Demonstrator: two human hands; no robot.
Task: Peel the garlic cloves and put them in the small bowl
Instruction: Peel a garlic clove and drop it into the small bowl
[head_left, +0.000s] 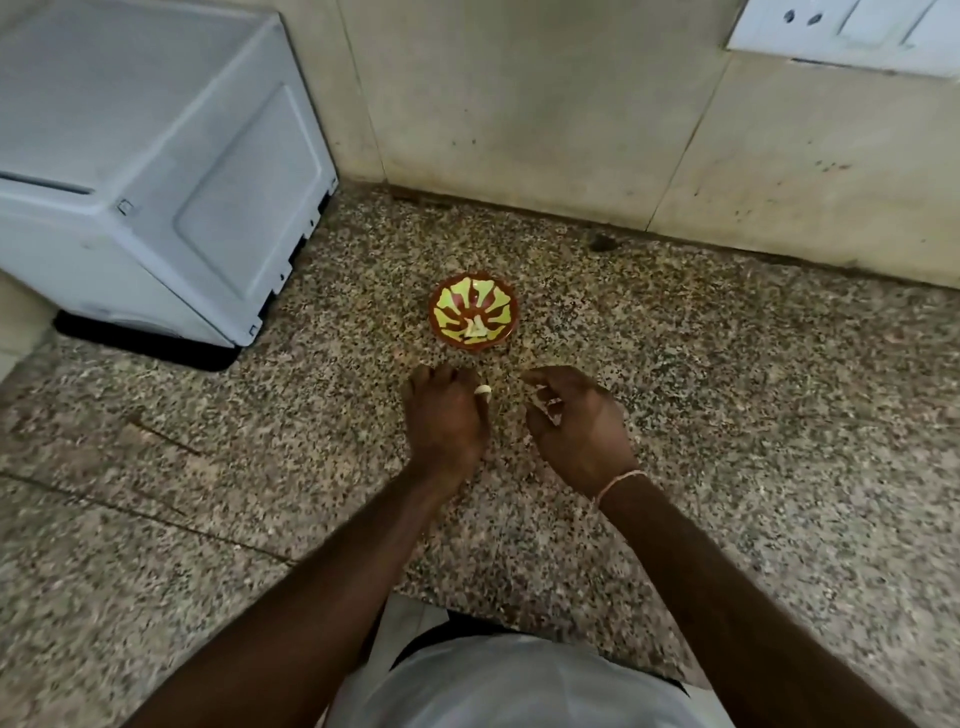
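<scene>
Garlic clove (483, 389), pale and small, sits pinched at the tips of my left hand (447, 415), whose fingers (423, 375) are curled down around it, just on my side of the small bowl (473, 315). That bowl, red-brown with a yellow-green petal pattern inside, stands on the speckled stone counter (727, 395), and a pale piece that looks like peeled garlic (476, 328) lies at its bottom. My right hand (576, 421) hovers just beside the left, also on my side of the bowl and slightly to its right; its fingers are loosely curled, and something small and pale shows between them, too blurred for me to name. A thin thread band (615, 480) circles that wrist. Left of the bowl and well apart from it stands a white appliance (145, 171) against the tiled wall (545, 104). Far above and right of the bowl, a white switch plate (852, 31) is mounted on that wall.
</scene>
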